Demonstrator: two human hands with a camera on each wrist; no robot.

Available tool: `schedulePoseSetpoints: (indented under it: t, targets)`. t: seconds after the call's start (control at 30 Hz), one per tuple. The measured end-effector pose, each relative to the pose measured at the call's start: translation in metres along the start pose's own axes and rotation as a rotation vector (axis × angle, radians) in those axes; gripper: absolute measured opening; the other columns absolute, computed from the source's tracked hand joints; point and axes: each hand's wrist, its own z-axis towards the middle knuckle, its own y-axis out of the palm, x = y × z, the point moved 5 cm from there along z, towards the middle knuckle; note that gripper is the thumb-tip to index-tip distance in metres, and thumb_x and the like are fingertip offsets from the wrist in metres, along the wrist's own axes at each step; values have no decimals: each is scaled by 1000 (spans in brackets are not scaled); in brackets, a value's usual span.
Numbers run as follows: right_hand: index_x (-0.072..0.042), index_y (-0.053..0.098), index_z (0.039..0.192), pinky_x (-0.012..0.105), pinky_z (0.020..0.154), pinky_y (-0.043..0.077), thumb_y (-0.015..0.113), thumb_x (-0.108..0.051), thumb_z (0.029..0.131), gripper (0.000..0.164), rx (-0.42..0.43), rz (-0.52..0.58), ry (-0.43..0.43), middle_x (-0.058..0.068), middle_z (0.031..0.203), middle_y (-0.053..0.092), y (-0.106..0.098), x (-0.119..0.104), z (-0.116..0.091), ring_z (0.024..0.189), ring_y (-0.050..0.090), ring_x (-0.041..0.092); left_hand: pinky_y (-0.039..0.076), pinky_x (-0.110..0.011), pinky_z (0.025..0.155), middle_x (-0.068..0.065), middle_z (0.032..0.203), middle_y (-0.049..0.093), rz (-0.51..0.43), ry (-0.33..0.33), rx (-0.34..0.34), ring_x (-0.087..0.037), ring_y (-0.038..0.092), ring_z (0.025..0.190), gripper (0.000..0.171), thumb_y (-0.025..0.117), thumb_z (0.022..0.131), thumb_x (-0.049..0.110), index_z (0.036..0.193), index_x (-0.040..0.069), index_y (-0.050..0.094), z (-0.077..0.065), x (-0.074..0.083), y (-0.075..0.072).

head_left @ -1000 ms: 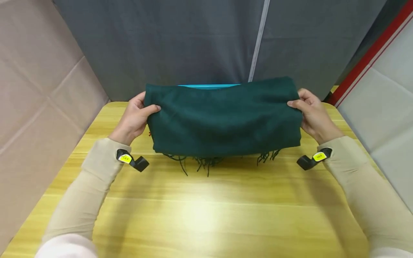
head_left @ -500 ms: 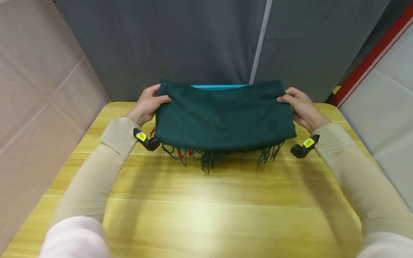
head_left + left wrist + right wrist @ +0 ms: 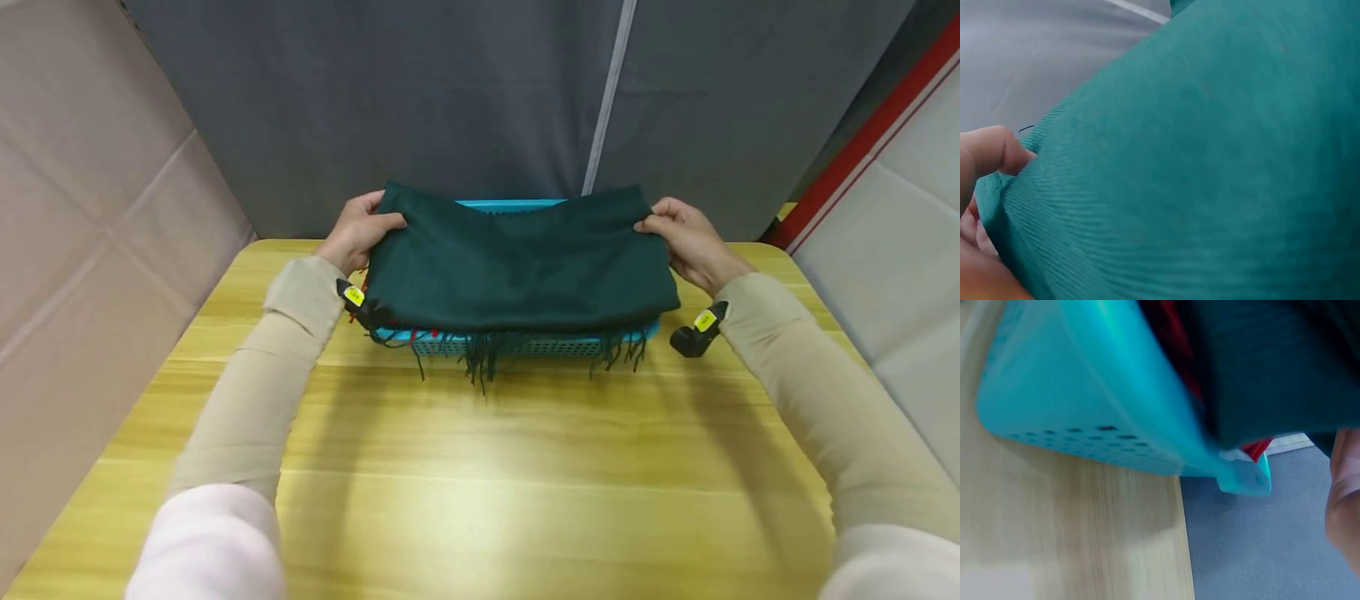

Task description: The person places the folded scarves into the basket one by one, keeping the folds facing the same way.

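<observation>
A folded dark green scarf [image 3: 517,262] with fringed ends hangs between both hands, over a blue perforated plastic basket [image 3: 525,345]. My left hand [image 3: 363,229] pinches its upper left corner, thumb in front; the left wrist view shows the thumb pressing the ribbed cloth [image 3: 1166,162]. At the upper right corner my right hand [image 3: 688,240] pinches the scarf the same way. In the right wrist view, red cloth [image 3: 1175,340] lies in the basket [image 3: 1054,381] under the scarf. The scarf hides most of the basket's inside.
The wooden table [image 3: 465,467] extends in front of the basket. Behind its far edge hangs a grey curtain [image 3: 375,100]. A pinkish panel [image 3: 97,208] stands on the left, and a white panel with a red border [image 3: 900,250] on the right.
Both hands have moved inward and slightly up in the head view, carrying the scarf to hang over the basket. The basket's front wall has come into sight below the scarf.
</observation>
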Motion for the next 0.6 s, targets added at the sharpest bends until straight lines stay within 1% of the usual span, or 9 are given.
schedulePoseSetpoints:
  t: [0.13, 0.27, 0.47, 0.6]
  targets:
    - [-13, 45, 80, 20, 30, 21, 53, -11, 87, 11, 5, -31, 12, -4, 85, 62, -1, 4, 6, 31, 24, 5, 42, -36, 87, -7, 114, 48, 12, -38, 7, -22, 49, 98, 41, 53, 85, 6, 125, 12, 48, 5, -9, 0]
    - [-13, 47, 81, 19, 31, 23, 52, -13, 88, 9, -3, -96, 23, -6, 87, 62, 2, 9, 11, 33, 27, 5, 42, -36, 86, -7, 114, 48, 42, -51, 1, -22, 49, 96, 40, 53, 86, 7, 125, 13, 47, 5, -17, 3]
    - [-13, 50, 78, 17, 36, 27, 53, -11, 87, 10, -21, -93, 11, -4, 87, 61, 7, 13, 11, 38, 29, 5, 43, -35, 83, -6, 108, 52, 83, -24, -27, -20, 51, 91, 39, 51, 86, 5, 124, 9, 48, 4, -22, 9]
    - [-12, 50, 78, 17, 36, 26, 54, -10, 87, 10, -16, -94, 0, -5, 85, 62, 6, 12, 11, 38, 30, 4, 43, -35, 82, -7, 107, 53, 93, -11, -19, -21, 51, 90, 37, 51, 86, 4, 122, 8, 48, 4, -23, 10]
